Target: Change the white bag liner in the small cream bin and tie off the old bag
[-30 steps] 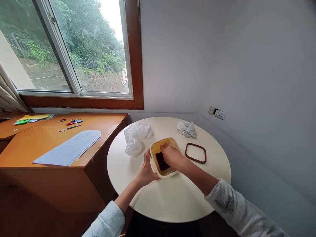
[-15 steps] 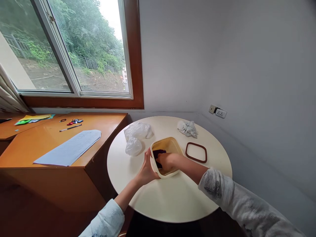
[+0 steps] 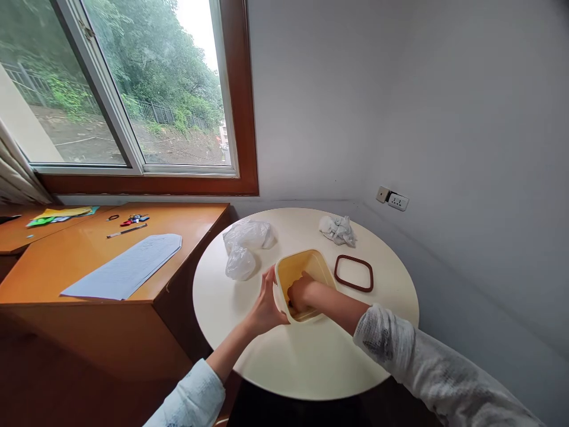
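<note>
A cream plastic bin (image 3: 297,265) stands tilted on the round table, its mouth facing me. My left hand (image 3: 265,308) is closed on its left rim and wall, thumb low and fingers high. Deep inside the bin is my right hand (image 3: 302,292), its fingers curled. Only a small bit of a dark cloth (image 3: 291,307) shows under those fingers; the rest is hidden. To the right of the bin lies a brown rounded-square frame (image 3: 354,257), flat on the table and apart from both hands.
Clear plastic bags (image 3: 242,261) lie left of the bin on the white round table (image 3: 329,373). A crumpled pale cloth or bag (image 3: 338,230) is at the back right. The wooden desk (image 3: 128,308) holds papers (image 3: 128,267), a pen (image 3: 127,231) and keys (image 3: 133,219).
My right hand has moved lower inside the bin, and the dark cloth that showed plainly is now mostly hidden. The bin has shifted slightly right, with my left hand still on its rim.
</note>
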Available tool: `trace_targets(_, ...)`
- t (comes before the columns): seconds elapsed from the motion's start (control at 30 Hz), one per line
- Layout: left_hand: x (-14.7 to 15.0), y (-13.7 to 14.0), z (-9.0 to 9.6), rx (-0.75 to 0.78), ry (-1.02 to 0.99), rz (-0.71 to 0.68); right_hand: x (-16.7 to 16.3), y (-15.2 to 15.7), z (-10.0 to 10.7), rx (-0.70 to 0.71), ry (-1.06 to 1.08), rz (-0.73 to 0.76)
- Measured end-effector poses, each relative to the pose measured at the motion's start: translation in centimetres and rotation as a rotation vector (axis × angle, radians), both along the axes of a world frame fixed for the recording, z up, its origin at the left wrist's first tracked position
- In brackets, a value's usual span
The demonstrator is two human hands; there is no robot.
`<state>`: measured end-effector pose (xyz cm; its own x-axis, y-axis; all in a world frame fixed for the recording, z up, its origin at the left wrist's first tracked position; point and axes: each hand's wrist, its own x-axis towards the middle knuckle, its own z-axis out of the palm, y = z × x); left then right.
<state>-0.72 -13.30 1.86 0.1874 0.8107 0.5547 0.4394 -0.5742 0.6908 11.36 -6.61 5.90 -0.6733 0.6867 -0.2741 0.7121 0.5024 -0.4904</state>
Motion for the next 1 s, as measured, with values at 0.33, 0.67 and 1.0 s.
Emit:
trace_targets(0.33,-0.3,-0.2,-0.7,0.036,0.020,0.029,4.0,-3.5,6.8,-0.076,-0.138,0.335)
trace_targets(0.67,0.0,0.0,-0.4,0.025,0.019,-0.013,6.7,-6.9,9.9,0.326,-0.502,0.189)
trace_targets(1.0,0.4,-0.5,-0.5,0.014,0.027,-0.016,2.3,-1.8,3.8,-0.164,-0.288,0.235)
